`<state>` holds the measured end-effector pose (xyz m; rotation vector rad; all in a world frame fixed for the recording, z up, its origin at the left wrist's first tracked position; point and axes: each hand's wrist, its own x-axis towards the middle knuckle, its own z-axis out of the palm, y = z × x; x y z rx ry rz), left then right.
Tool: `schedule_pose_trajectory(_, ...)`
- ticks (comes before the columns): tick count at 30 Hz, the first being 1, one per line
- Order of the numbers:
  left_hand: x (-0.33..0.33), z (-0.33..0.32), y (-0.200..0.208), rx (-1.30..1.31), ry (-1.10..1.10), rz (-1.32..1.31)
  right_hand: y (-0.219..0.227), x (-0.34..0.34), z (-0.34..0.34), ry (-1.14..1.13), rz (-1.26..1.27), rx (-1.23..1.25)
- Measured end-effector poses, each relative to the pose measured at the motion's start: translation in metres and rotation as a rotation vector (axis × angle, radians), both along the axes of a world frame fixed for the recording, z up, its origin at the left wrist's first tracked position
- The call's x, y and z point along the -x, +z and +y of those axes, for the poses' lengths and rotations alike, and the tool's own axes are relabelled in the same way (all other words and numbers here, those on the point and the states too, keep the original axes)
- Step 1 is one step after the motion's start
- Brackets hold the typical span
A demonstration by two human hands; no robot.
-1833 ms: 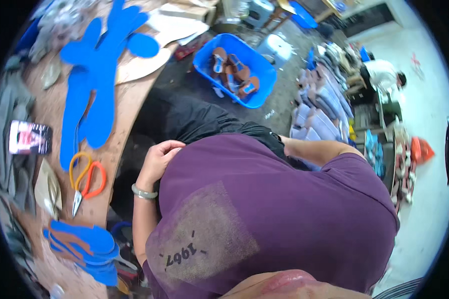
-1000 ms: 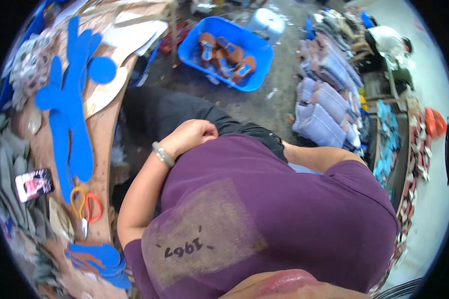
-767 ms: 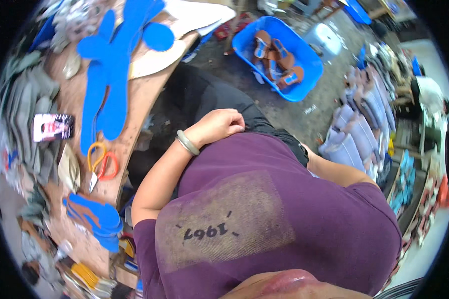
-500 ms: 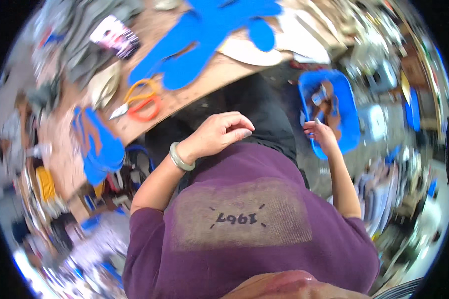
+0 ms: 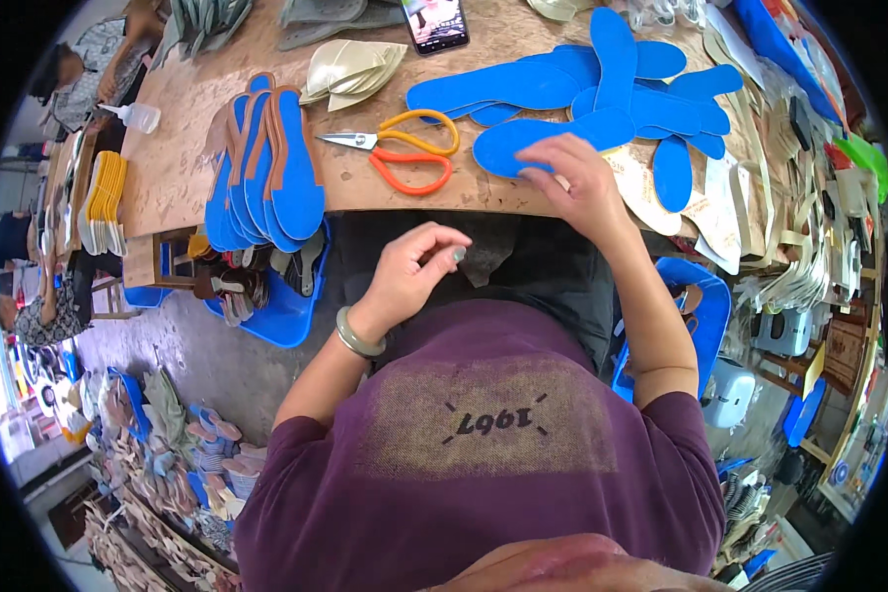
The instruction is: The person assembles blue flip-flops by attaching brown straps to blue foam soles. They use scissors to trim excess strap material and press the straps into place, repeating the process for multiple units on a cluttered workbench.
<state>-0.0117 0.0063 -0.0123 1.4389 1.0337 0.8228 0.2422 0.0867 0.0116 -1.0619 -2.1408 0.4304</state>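
My right hand (image 5: pixel 577 185) is over the table's front edge, its fingertips at the lower edge of a blue insole (image 5: pixel 508 148). Fingers and thumb are bent and apart, with nothing seen between them. Low in front of my body hovers my left hand (image 5: pixel 416 266), loosely curled and empty, a gap between thumb and fingers. More blue insoles (image 5: pixel 614 59) lie crossed in a loose pile beyond my right hand. Scissors (image 5: pixel 405 153) with orange and yellow handles rest left of it, partly spread. Overlapping blue insoles with brown leather pieces (image 5: pixel 296 187) lie farther left.
The wooden table (image 5: pixel 365 202) carries cream folded pieces (image 5: pixel 355 69), a phone (image 5: pixel 434 25) and a small white bottle (image 5: pixel 140 116). Below stand a blue bin (image 5: pixel 715 296) on the right and another blue bin (image 5: pixel 284 321) on the left. Another person (image 5: pixel 94 74) is at the far left.
My right hand has come up from the blue bin at the right to the insole on the table. The view has turned, while my left hand stays before my body.
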Motion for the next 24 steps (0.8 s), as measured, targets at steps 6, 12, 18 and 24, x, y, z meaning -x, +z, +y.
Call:
schedule_pose_trajectory(6,-0.001,0.033,0.002,-0.085,0.086,-0.005,0.005,-0.012,0.020,-0.102,-0.350,-0.067)
schedule_pose_trajectory(12,-0.005,0.045,0.004,-0.196,0.030,0.047,0.007,-0.002,0.022,-0.168,-0.457,0.006)
schedule_pose_trajectory(18,-0.005,0.037,-0.005,-0.128,0.030,0.020,0.018,-0.012,0.022,-0.165,-0.380,0.021)
schedule_pose_trajectory(24,-0.019,0.034,-0.012,-0.134,0.058,-0.017,0.001,-0.018,0.035,-0.066,-0.262,-0.108)
